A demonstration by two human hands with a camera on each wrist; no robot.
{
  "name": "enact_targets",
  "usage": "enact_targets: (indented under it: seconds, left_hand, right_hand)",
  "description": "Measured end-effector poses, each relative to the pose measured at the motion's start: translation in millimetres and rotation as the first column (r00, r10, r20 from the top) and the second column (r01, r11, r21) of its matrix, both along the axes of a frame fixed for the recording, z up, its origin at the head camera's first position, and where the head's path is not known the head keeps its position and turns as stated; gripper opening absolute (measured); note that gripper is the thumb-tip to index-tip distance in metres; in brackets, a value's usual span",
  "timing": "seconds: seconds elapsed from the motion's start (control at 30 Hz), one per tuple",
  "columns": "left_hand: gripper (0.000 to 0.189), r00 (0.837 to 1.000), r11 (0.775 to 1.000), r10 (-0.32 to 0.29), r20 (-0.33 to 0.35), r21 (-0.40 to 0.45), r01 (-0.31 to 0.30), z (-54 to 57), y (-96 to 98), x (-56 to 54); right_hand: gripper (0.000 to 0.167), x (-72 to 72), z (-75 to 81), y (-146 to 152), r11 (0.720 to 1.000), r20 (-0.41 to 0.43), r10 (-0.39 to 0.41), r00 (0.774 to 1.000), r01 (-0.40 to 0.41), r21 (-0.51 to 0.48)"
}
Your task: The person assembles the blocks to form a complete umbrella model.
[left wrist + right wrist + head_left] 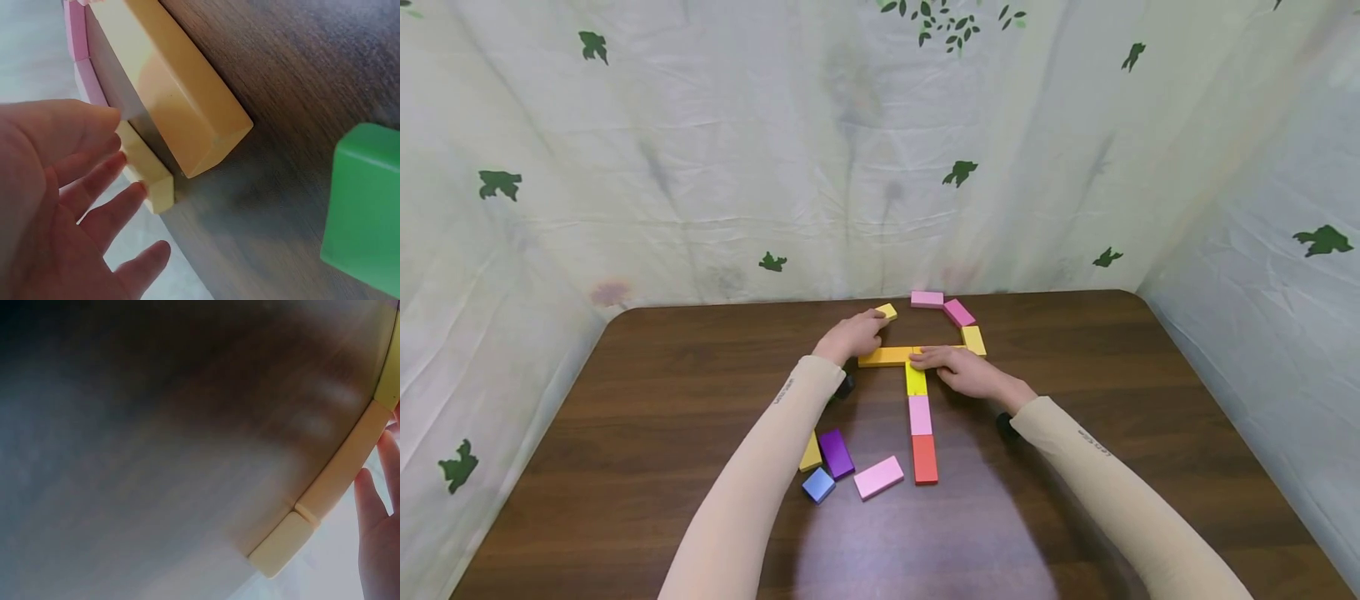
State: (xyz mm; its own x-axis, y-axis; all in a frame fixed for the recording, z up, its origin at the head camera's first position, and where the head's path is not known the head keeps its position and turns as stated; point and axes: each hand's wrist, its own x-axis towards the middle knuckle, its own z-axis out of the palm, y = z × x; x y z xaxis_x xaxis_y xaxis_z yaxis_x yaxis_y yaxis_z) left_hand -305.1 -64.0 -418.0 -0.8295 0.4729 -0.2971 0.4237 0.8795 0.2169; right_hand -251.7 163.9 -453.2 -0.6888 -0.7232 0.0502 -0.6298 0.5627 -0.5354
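My left hand (852, 335) is at the far side of the table, its fingertips touching a pale yellow block (887, 312). In the left wrist view its fingers are nearly straight against that yellow block (150, 172), beside the end of an orange block (187, 112). My right hand (966, 371) rests its fingertips where a bright yellow block (916, 381) meets the crosswise orange blocks (883, 357). Part of the right orange block is hidden behind that hand. Below the bright yellow block, a light pink block (920, 415) and a red block (925, 460) continue the line.
A yellow block (973, 340), a dark pink block (958, 313) and a pink block (927, 299) curve along the back right. Near the left forearm lie purple (837, 454), blue (818, 485), pink (878, 477) and yellow (811, 452) blocks. A green block (369, 200) is mostly hidden in the head view.
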Motion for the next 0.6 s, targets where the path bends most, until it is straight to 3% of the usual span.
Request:
enact_targets:
  seconds: [0.6]
  left_hand:
    - [0.049, 0.998, 0.998, 0.056, 0.014, 0.001, -0.056, -2.4, 8.1, -6.6]
  right_hand:
    - [0.043, 0.4, 1.0, -0.5, 1.0, 0.013, -0.009, 1.0, 0.009, 0.009]
